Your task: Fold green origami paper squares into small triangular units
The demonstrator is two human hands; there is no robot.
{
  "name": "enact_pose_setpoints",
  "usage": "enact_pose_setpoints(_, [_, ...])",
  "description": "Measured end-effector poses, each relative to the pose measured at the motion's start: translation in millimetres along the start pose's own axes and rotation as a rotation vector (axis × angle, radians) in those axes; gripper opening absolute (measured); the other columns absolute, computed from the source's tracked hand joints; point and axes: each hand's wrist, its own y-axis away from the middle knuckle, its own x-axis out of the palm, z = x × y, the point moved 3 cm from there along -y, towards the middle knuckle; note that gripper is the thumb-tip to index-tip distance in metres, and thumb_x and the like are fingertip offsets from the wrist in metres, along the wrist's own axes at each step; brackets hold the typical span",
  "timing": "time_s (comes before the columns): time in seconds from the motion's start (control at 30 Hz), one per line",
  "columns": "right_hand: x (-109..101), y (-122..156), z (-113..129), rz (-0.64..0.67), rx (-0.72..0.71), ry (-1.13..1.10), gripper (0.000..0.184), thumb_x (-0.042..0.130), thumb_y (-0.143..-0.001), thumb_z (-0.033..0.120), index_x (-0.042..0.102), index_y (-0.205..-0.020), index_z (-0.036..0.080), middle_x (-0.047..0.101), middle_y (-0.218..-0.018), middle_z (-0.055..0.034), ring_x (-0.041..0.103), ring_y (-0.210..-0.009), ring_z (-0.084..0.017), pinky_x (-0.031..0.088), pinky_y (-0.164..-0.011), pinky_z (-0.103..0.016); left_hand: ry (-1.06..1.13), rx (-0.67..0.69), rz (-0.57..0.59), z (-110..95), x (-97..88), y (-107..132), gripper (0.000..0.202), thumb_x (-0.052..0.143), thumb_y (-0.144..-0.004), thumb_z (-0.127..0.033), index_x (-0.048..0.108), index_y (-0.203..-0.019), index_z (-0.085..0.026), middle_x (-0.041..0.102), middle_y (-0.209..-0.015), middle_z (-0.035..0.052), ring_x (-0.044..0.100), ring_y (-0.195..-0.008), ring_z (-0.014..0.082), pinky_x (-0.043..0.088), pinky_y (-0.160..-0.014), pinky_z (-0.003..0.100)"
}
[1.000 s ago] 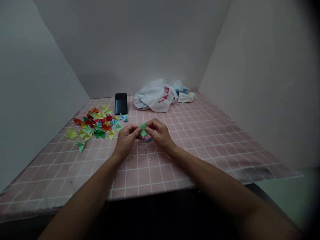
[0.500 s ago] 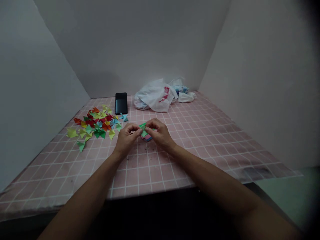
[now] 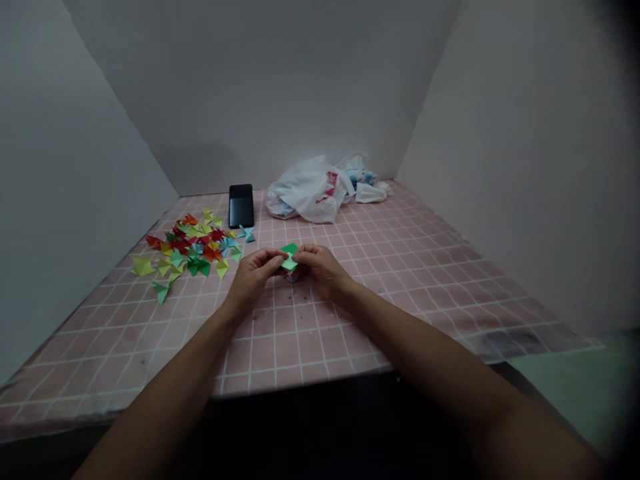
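Between my two hands is a small piece of light green folded paper (image 3: 290, 263), pinched from both sides. My left hand (image 3: 255, 275) grips its left edge with thumb and index finger. On the opposite edge, my right hand (image 3: 320, 269) pinches it in the same way. A darker green paper (image 3: 289, 248) shows just behind it; whether it is part of the held piece I cannot tell. Other coloured paper lies below the hands, mostly hidden by them. To the left is a heap of folded paper pieces (image 3: 199, 266) in red, orange, yellow, green and blue.
A black phone (image 3: 241, 207) lies at the back left. White plastic bags (image 3: 307, 190) lie crumpled near the back wall. A pink checked cloth (image 3: 400, 280) covers the table, with walls on three sides.
The light green paper now shows a wider face between my fingers. My hands have shifted slightly and cover more of the paper below; the dark green shows more above.
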Motion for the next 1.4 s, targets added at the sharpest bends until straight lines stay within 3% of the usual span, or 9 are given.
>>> enact_pose_setpoints(0.1, [-1, 0, 2, -0.011, 0.109, -0.083, 0.004, 0.066, -0.064, 0.016, 0.064, -0.067, 0.014, 0.061, -0.057, 0.0010, 0.053, -0.049, -0.009, 0.044, -0.050, -0.023, -0.071, 0.033, 0.048, -4, 2.0, 1, 0.024, 0.080, -0.075, -0.033, 0.076, -0.092, -0.017, 0.075, -0.086, 0.0032, 0.069, -0.077, 0.0166, 0.057, -0.077, 0.031])
enact_pose_setpoints(0.27, [-2, 1, 6, 0.002, 0.292, -0.164, 0.008, 0.056, -0.070, 0.009, 0.063, -0.072, 0.013, 0.056, -0.051, 0.0018, 0.047, -0.044, -0.009, 0.040, -0.045, -0.022, -0.243, 0.199, 0.124, -12, 6.7, 4, 0.025, 0.080, -0.075, -0.024, 0.075, -0.100, -0.020, 0.076, -0.096, 0.0042, 0.071, -0.085, 0.0191, 0.057, -0.080, 0.031])
enact_pose_setpoints(0.43, [1, 5, 5, 0.067, 0.343, -0.134, 0.006, 0.056, -0.076, 0.012, 0.060, -0.072, 0.015, 0.057, -0.053, 0.0020, 0.046, -0.043, -0.009, 0.042, -0.045, -0.022, -0.433, 0.362, 0.005, -12, 1.8, 4, 0.006, 0.074, -0.081, -0.022, 0.075, -0.086, -0.020, 0.071, -0.082, 0.0022, 0.066, -0.079, 0.0169, 0.052, -0.075, 0.029])
enact_pose_setpoints(0.53, [2, 5, 2, 0.103, 0.225, 0.016, 0.012, 0.058, -0.084, 0.022, 0.060, -0.074, 0.016, 0.058, -0.056, 0.0019, 0.047, -0.043, -0.009, 0.043, -0.043, -0.023, -0.375, 0.322, -0.053, -7, -4.1, 1, 0.006, 0.075, -0.080, -0.025, 0.074, -0.083, -0.019, 0.067, -0.078, 0.0007, 0.063, -0.072, 0.0155, 0.050, -0.069, 0.028])
enact_pose_setpoints(0.7, [-1, -1, 2, 0.015, -0.116, 0.266, 0.029, 0.061, -0.089, 0.046, 0.057, -0.080, 0.019, 0.058, -0.064, 0.0027, 0.054, -0.051, -0.010, 0.045, -0.048, -0.022, -0.220, 0.225, -0.128, -2, -9.8, -1, 0.013, 0.079, -0.076, -0.029, 0.072, -0.081, -0.018, 0.064, -0.081, -0.0007, 0.062, -0.070, 0.0131, 0.052, -0.067, 0.027])
enact_pose_setpoints(0.9, [2, 2, 13, 0.051, -0.373, 0.349, 0.027, 0.064, -0.086, 0.046, 0.061, -0.084, 0.019, 0.058, -0.074, 0.0019, 0.055, -0.063, -0.010, 0.046, -0.058, -0.023, -0.159, 0.171, -0.088, -8, -4.9, 1, 0.017, 0.078, -0.078, -0.031, 0.071, -0.081, -0.016, 0.065, -0.074, -0.0015, 0.060, -0.060, 0.0106, 0.049, -0.059, 0.024])
enact_pose_setpoints(1.23, [5, 4, 12, 0.113, -0.380, 0.396, 0.020, 0.060, -0.089, 0.036, 0.063, -0.083, 0.017, 0.060, -0.074, 0.0003, 0.060, -0.063, -0.012, 0.052, -0.060, -0.025, -0.092, 0.161, -0.083, -7, -2.3, 2, 0.021, 0.077, -0.080, -0.034, 0.068, -0.082, -0.016, 0.063, -0.066, -0.0023, 0.059, -0.055, 0.0103, 0.049, -0.055, 0.023])
enact_pose_setpoints(1.4, [6, 4, 12, 0.104, -0.389, 0.425, 0.018, 0.059, -0.087, 0.034, 0.063, -0.082, 0.017, 0.061, -0.071, 0.0004, 0.060, -0.061, -0.012, 0.051, -0.058, -0.024, -0.060, 0.201, -0.101, -9, -1.0, 3, 0.020, 0.078, -0.080, -0.031, 0.068, -0.091, -0.017, 0.066, -0.074, -0.0024, 0.060, -0.056, 0.0096, 0.050, -0.054, 0.022])
